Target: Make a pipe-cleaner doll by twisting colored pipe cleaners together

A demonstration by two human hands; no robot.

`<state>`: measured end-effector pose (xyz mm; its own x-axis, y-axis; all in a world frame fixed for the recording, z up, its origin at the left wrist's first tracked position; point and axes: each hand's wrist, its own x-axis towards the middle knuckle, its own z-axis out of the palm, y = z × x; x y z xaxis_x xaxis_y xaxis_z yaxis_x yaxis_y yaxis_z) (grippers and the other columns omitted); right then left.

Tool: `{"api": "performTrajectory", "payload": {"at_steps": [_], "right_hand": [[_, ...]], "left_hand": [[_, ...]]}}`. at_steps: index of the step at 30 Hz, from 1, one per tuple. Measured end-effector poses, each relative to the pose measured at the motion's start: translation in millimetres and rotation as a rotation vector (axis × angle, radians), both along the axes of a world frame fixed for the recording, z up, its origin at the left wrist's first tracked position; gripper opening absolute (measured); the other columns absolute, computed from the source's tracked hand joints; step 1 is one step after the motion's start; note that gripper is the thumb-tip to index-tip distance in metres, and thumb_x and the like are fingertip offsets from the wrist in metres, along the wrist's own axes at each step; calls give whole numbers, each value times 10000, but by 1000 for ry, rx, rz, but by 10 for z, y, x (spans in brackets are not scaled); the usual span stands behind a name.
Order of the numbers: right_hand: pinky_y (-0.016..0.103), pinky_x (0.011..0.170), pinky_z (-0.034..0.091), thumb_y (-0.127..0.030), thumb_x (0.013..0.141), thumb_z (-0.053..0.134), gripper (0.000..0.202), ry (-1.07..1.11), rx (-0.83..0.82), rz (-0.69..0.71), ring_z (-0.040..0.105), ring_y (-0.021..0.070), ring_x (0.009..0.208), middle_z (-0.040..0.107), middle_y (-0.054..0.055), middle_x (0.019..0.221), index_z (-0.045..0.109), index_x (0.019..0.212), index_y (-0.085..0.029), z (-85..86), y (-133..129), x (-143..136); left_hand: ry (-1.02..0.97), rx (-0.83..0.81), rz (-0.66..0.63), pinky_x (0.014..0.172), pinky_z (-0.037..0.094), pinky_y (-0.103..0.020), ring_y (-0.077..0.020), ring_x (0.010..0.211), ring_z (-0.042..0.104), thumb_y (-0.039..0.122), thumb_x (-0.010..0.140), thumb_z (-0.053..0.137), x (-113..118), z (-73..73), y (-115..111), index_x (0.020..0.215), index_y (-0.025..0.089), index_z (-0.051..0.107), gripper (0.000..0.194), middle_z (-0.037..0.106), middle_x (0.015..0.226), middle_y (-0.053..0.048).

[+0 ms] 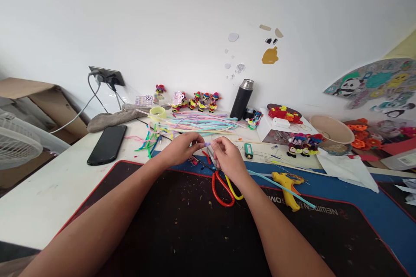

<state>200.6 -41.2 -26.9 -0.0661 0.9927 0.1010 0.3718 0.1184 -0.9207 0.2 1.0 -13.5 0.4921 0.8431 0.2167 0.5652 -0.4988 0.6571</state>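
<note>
Near the back edge of the black mat (195,233), my left hand (182,149) and my right hand (229,159) meet almost fingertip to fingertip. Between them is a small purple piece (207,144), pinched by both. Its exact shape is too small to tell. Scissors with red and yellow handles (223,194) lie below my right hand, partly hidden by it. A light blue pipe cleaner (276,184) stretches from beside my right wrist across a yellow glue gun (288,187). Behind my hands lies a bundle of pastel pipe cleaners (204,122).
At the left are a black phone (107,145) and a white fan (19,143). Small colourful figures (203,101), a tape roll (157,114) and a black bottle (242,100) stand along the wall. A white box (286,126) and a beige bowl (331,130) are at the right.
</note>
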Motion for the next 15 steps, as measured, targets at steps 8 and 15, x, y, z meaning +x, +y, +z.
{"api": "performTrajectory", "payload": {"at_steps": [8,15], "right_hand": [[249,510,403,-513,991,492,322,-171,20,-12,573,159,509,623,-22,613,619,878,-239,19,-6,15],[247,496,418,-491,1017,450,351,-90,-31,17,540,141,424,555,-49,534,603,837,-232,42,-8,8]], "left_hand": [[-4,14,-48,773,445,-307,-204,868,629,392,980,539,28,-1,-24,961,197,678,240,711,933,-41],[-66,-53,-40,725,477,-282,-194,834,634,420,970,538,75,26,-71,964,194,686,270,715,919,-40]]}}
